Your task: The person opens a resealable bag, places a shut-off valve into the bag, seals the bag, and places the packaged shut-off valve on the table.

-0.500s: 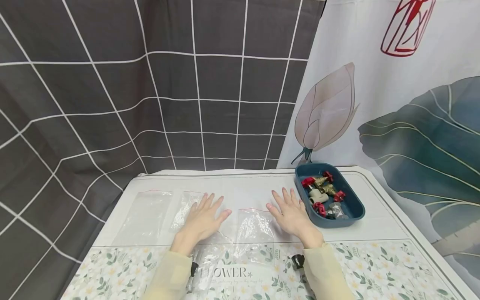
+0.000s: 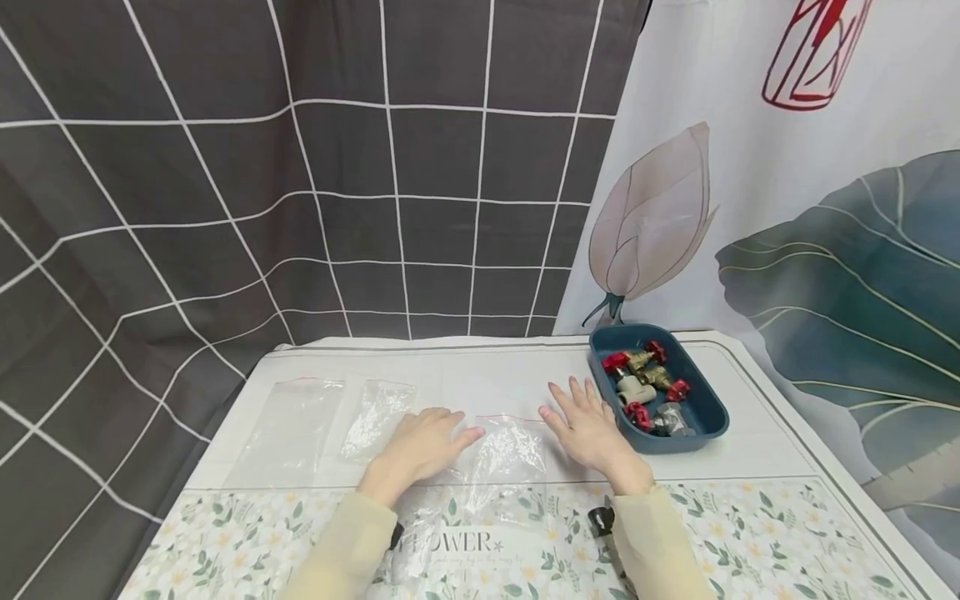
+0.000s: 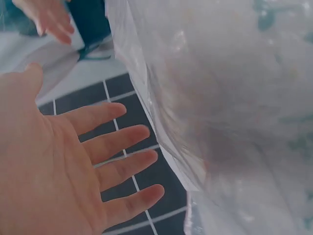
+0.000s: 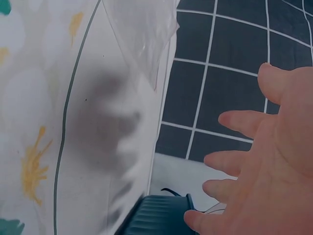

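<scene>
Head view: left hand (image 2: 422, 446) and right hand (image 2: 588, 427), both empty with fingers loosely spread, hang over the table (image 2: 487, 367) at lower centre.
The wrist views show both palms clear of the surface. Clear bags (image 2: 288, 433) lie flat from left of centre to the middle, near and below the left hand, probably spread out so each is easy to reach. Right of centre, just beside the right hand, a blue tray (image 2: 671, 447) holds red-handled valves (image 2: 657, 377), its raised walls likely there to keep them from rolling.
</scene>
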The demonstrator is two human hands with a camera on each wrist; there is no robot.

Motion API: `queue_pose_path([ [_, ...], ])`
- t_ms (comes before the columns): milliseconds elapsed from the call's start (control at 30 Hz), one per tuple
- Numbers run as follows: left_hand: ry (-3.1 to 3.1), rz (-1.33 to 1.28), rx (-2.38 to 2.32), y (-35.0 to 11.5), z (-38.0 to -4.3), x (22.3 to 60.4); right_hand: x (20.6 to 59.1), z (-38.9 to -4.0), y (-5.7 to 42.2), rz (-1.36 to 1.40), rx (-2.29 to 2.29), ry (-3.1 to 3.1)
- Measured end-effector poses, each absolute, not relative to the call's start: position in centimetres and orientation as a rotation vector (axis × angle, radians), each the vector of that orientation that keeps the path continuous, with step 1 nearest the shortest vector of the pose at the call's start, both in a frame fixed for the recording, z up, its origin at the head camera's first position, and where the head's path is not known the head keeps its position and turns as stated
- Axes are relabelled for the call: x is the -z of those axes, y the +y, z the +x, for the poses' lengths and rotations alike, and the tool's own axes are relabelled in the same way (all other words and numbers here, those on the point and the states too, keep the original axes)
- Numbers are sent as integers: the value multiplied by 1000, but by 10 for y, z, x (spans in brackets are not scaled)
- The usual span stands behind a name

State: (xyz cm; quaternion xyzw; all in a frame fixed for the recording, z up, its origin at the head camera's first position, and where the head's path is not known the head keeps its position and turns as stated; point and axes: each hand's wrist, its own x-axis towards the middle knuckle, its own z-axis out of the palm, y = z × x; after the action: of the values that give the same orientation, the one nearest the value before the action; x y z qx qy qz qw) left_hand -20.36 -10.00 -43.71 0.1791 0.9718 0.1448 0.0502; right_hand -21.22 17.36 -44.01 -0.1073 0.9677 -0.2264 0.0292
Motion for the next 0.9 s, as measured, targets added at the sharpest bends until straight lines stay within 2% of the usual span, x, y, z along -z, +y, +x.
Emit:
queue_pose_path([
  [233, 2939, 636, -288, -80, -214, 435, 443, -215, 174, -337, 718, 2977],
  [533, 2879, 463, -202, -56, -221, 431, 446, -216, 174, -372, 772, 2960],
  [900, 2907, 382, -211, -39, -222, 436, 448, -220, 170, -483, 834, 2981],
])
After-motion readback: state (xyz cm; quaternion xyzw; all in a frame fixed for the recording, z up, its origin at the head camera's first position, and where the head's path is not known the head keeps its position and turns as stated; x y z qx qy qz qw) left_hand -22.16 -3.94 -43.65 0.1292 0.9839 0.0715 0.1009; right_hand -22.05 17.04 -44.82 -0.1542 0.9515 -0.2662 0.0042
